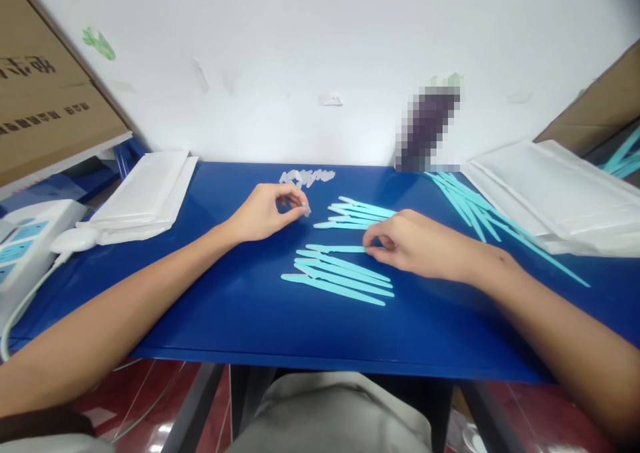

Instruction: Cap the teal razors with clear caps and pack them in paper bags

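Blue tabletop (240,320) adjoins white wall (280,33); left hand (270,212) pinches a small translucent piece (307,210), right hand (407,243) grasps one turquoise strip (337,248) by its end.

I take this for a small workshop or packing corner: my blue table (225,326) stands against a marked white wall (250,53), with a printed cardboard box (45,90) on the left, white packets (145,190) towards both ends and a power strip (23,243). Matching turquoise sticks (345,292) lie in batches; the floor (215,416) is red tile.
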`<state>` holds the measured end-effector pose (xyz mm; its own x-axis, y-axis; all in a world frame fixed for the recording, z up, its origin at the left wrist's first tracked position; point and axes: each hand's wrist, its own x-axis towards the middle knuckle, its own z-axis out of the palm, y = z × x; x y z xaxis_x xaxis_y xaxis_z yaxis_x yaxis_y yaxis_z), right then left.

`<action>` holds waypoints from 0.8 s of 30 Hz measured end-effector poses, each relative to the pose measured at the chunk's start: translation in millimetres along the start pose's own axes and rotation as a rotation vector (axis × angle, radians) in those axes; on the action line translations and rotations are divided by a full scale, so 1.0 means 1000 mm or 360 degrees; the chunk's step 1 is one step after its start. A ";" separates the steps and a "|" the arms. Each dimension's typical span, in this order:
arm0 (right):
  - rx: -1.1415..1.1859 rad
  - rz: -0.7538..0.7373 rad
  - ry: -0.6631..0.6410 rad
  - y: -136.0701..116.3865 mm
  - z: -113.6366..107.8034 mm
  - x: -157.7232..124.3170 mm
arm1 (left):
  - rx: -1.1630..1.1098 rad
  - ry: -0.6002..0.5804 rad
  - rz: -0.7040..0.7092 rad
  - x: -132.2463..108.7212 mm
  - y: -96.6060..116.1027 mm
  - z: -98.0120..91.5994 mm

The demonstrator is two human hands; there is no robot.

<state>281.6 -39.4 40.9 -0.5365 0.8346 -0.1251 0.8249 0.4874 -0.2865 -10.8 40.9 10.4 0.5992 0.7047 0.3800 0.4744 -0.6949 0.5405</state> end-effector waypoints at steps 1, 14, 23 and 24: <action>0.0052 0.0049 -0.0029 0.001 -0.001 0.000 | -0.0146 -0.0041 -0.0054 0.000 0.003 -0.001; -0.0047 -0.0116 0.0230 0.045 -0.005 0.006 | 0.0314 -0.0299 0.0328 -0.003 -0.002 -0.003; -0.0184 -0.0200 0.0197 0.045 -0.004 0.004 | 0.0525 -0.0313 0.0443 -0.004 -0.008 -0.002; -0.0194 -0.0212 0.0213 0.045 -0.004 0.004 | 0.0522 -0.0309 0.0448 -0.004 -0.008 -0.002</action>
<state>317.4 -13.4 31.4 -0.6206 0.7833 0.0359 0.7680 0.6164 -0.1738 -18.0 43.8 5.9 0.8284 0.4641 0.3136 0.4359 -0.8858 0.1594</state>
